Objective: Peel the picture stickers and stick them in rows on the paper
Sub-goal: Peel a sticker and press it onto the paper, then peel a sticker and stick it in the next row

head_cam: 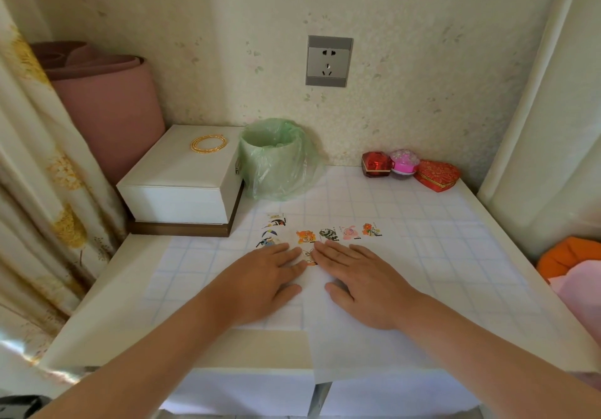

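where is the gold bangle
In the head view, the gold bangle lies on top of the white box, back left, beside the green-bagged bin.

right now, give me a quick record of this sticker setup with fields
left hand: flat, fingers straight, on the blue-gridded white paper
right hand: flat, fingers straight, beside the left
stuck row: four picture stickers ahead of both hands
between hands: one partly hidden sticker
strip of figure stickers: left of the row
back edge: green plastic-lined bin, white rectangular box
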Demonstrator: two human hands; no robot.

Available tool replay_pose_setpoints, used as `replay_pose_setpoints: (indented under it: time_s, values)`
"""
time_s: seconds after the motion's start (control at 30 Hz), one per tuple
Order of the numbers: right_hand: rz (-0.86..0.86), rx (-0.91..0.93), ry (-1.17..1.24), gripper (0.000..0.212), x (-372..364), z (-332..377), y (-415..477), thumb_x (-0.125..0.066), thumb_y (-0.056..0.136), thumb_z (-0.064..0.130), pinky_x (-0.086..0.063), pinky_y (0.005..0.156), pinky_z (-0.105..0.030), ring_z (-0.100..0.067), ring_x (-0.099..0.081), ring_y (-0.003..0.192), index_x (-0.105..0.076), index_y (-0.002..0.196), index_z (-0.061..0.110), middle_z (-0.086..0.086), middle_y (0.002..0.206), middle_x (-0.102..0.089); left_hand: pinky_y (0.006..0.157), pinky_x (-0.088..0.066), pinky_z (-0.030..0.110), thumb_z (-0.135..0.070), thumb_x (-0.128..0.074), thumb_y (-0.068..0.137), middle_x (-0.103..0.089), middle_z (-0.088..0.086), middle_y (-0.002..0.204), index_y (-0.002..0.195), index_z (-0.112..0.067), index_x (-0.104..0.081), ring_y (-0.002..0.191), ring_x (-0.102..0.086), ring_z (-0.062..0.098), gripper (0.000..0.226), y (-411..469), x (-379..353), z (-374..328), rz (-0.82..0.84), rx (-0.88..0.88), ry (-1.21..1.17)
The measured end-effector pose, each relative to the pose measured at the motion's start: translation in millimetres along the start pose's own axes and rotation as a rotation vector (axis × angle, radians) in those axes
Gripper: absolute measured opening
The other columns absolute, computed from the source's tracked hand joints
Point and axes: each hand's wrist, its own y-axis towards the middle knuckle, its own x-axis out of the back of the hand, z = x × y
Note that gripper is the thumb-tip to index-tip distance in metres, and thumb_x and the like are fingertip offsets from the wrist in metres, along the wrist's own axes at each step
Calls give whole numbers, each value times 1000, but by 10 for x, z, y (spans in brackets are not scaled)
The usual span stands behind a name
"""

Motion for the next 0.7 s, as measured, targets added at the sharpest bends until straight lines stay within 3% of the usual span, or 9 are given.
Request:
replay_pose_setpoints:
  time_s: [0.13, 0.2, 0.3, 0.33, 0.4, 0.5, 0.57, 0.63, 0.7]
  values:
    - [-5, 3, -26, 67, 4, 25, 3, -12, 96, 50, 12, 115, -20, 0, 8, 151, -6, 160, 33, 16, 165, 4, 101, -48, 35, -38, -40, 96, -73, -3, 112, 102, -20, -78, 106, -67, 19, 42, 33, 82, -47, -96, 55, -61]
    - [-19, 10, -53, 68, 3, 36, 8, -9, 95, 50, 9, 116, -22, -3, 4, 152, -7, 160, 30, 13, 166, 1, 109, -41, 38, -41, -38, 96, -69, -2, 123, 114, -19, -73, 119, -61, 20, 46, 70, 100, -96, -86, 118, -66]
    - [-36, 18, -71, 71, -11, 51, 3, -7, 94, 50, 3, 118, -25, -7, -2, 153, -11, 160, 25, 10, 167, -5, 123, -10, 39, -62, -15, 98, -17, -1, 163, 156, -16, -25, 151, -13, 16, 74, 119, 58, -205, 114, 174, -120]
    - [-46, 20, -71, 71, -6, 61, 3, -7, 94, 50, 1, 119, -27, -8, -3, 153, -12, 160, 24, 9, 167, -6, 124, 1, 36, -67, -6, 94, 1, -5, 163, 158, -18, -9, 152, 3, 12, 81, 126, 51, -231, 203, 194, -153]
    - [-43, 9, -71, 72, 7, 83, 6, -6, 93, 50, -5, 121, -31, -9, -4, 154, -12, 160, 23, 8, 167, -6, 123, 7, 37, -68, 3, 86, 15, -9, 159, 157, -20, 5, 150, 14, 8, 85, 125, 36, -239, 271, 195, -146]
    - [-31, -11, -89, 71, 32, 92, -4, -8, 94, 49, -12, 123, -35, -9, -8, 153, -15, 160, 22, 8, 166, -8, 124, -2, 44, -67, 6, 87, 8, -6, 162, 157, -20, 1, 151, 6, 12, 84, 110, 23, -227, 243, 182, -76]
    - [-88, -24, -127, 65, 38, 95, -22, -20, 96, 44, -32, 118, -38, -12, -30, 148, -37, 154, 19, 3, 161, -31, 123, -4, 45, -66, 10, 88, 0, -3, 164, 157, -20, -6, 152, -3, 15, 85, 98, 9, -232, 235, 197, -30]
    - [-137, -28, -141, 56, 27, 97, -33, -33, 93, 39, -51, 101, -37, -16, -54, 132, -60, 137, 17, 0, 144, -57, 120, -19, 49, -63, 8, 93, -20, 0, 162, 155, -18, -24, 149, -24, 18, 83, 90, 13, -253, 226, 220, 9]
    - [-163, -22, -148, 51, -6, 93, -43, -38, 90, 37, -55, 94, -35, -17, -63, 121, -70, 125, 17, 0, 132, -66, 111, -37, 50, -59, -2, 99, -42, 3, 153, 146, -15, -45, 138, -46, 21, 78, 75, -13, -258, 217, 230, 25]
